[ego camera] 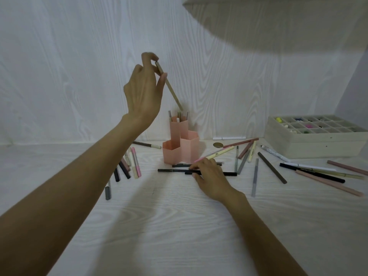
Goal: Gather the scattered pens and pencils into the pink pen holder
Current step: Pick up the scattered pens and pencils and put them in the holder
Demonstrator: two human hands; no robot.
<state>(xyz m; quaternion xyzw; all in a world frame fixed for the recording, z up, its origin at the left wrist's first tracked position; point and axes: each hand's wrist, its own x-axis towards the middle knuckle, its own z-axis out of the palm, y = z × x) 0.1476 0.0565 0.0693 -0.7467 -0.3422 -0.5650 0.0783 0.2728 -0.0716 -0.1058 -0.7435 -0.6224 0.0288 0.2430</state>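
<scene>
One pink pen holder [180,145] stands at the centre of the frame on the pale woodgrain tabletop [179,226], built of four hexagonal tubes of differing height. The tallest tube at the back holds about four pens [178,115], only their tips showing; what the lower tubes hold cannot be seen.

The left hand [144,90], raised in the upper centre-left of the frame, pinches one tan pencil [169,85] by its upper end, the lower end slanting down to just above the tall tube. The right hand [209,176], low and just right of centre, curls its fingertips on a black pen [175,170] lying flat in front of the holder; a second black pen [230,173] lies beside it.

Left of the holder lies a cluster of roughly eight pens [129,166] and one brown pen [147,144] apart behind it. Right of the holder some sixteen pens and pencils [270,166] lie scattered, several crossing.

At the right edge sits one cream organiser box [310,145], its grid of small compartments holding bits of yellow, blue, pink and green.
</scene>
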